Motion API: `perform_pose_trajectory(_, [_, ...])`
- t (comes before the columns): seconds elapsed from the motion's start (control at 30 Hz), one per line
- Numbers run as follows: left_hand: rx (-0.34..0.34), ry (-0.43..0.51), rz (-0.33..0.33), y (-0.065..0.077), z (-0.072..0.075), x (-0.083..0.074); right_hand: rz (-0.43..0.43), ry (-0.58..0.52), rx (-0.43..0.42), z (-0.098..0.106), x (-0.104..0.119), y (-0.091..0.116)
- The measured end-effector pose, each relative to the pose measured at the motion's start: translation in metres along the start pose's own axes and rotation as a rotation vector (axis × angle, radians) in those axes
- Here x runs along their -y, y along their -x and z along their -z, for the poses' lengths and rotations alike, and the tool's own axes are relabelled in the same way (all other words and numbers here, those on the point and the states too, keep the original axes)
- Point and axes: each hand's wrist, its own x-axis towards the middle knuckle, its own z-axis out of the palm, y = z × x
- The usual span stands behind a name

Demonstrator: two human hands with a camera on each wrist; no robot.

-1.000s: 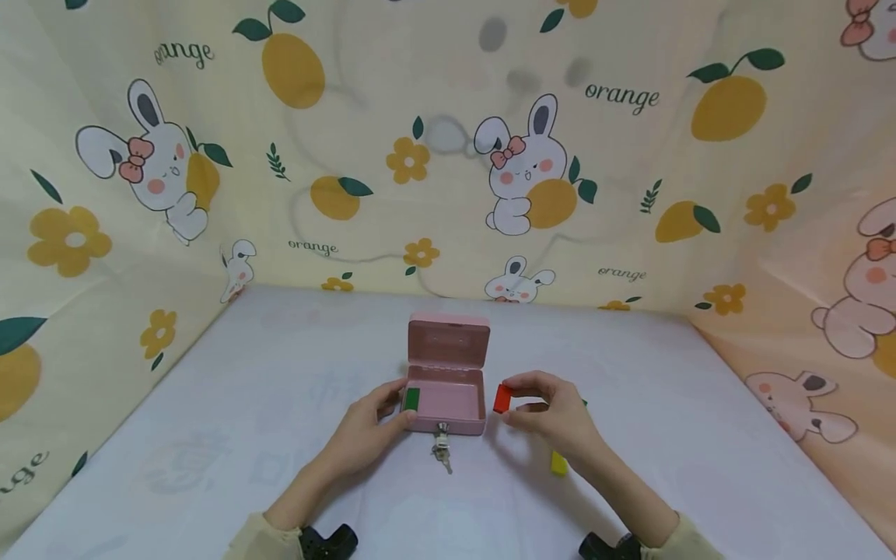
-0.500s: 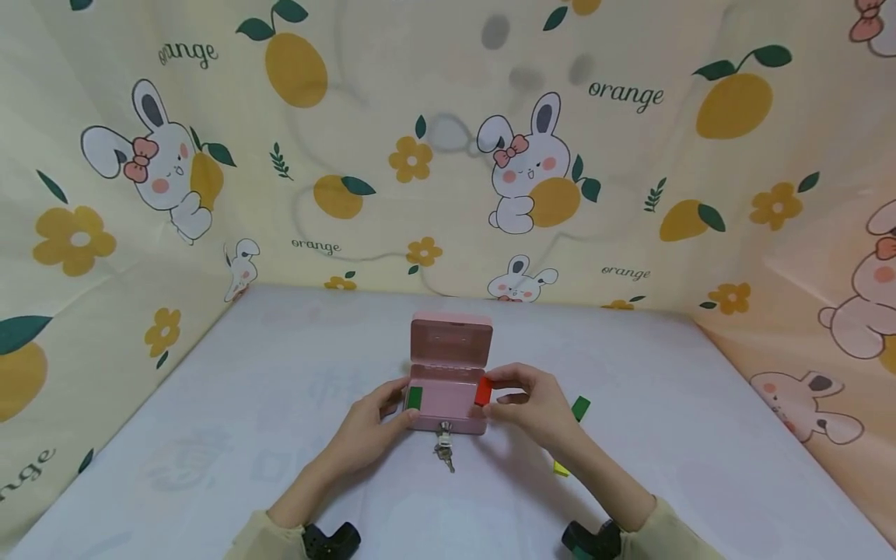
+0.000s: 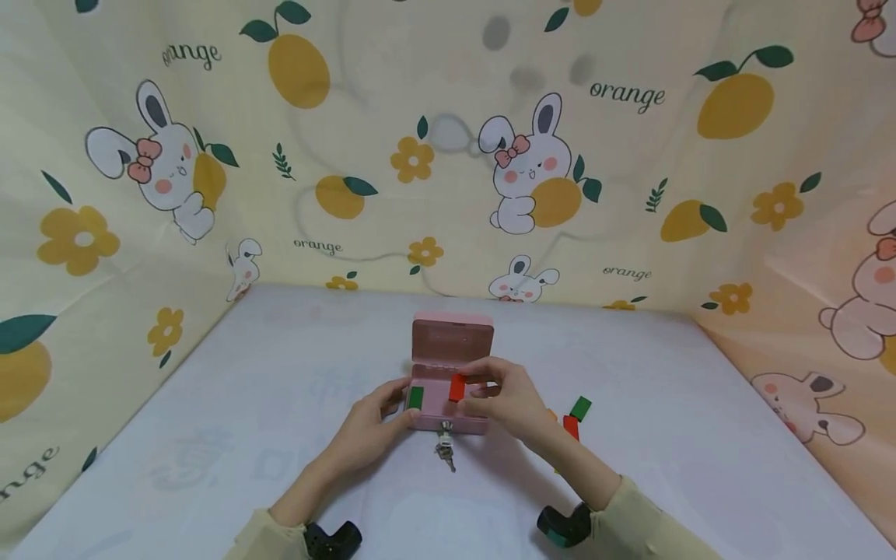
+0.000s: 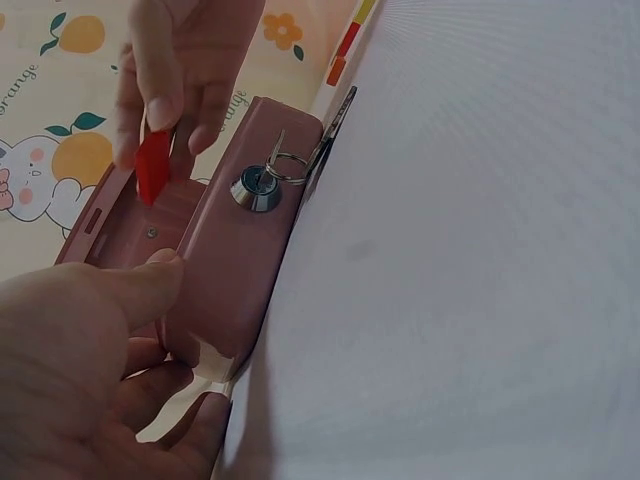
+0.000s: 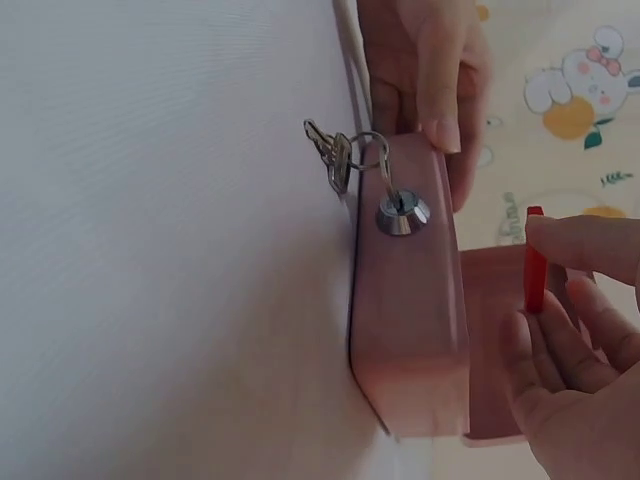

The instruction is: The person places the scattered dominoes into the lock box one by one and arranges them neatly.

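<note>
A pink metal cash box (image 3: pixel 470 427) stands on the table with its lid (image 3: pixel 452 342) raised. Inside, at the left end, is a green block (image 3: pixel 415 397). My left hand (image 3: pixel 364 432) grips the box's left side, thumb on the rim and fingers around the wall. Between thumb and fingertips, my right hand (image 3: pixel 509 400) pinches a red block (image 3: pixel 456 387) above the box's opening. The right wrist view shows this red block (image 5: pixel 536 262) edge-on, apart from the box. Keys (image 3: pixel 445 453) on a ring hang from the front lock (image 4: pixel 256 188).
To the right of the box lie loose blocks, among them a green block (image 3: pixel 580 408) and a red block (image 3: pixel 571 426); my right forearm partly hides others. A white cloth covers the table (image 3: pixel 280 373). Patterned curtain (image 3: pixel 392 93) encloses the back and sides.
My right hand has carried the red block leftward, from beside the box to over its opening. Loose blocks behind the arm have come into view. My left hand stays on the box.
</note>
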Motion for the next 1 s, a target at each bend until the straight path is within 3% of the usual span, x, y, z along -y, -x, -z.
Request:
perform_pose_trajectory(0.23, [0.005,-0.001,0.011,0.001,0.0,0.001,0.039,0.013,0.045,-0.011,-0.002,-0.008])
perform_pose_trajectory(1.0, [0.007,0.022,0.014,-0.001,0.001,0.001,0.021,-0.084,0.133,-0.034,-0.011,-0.028])
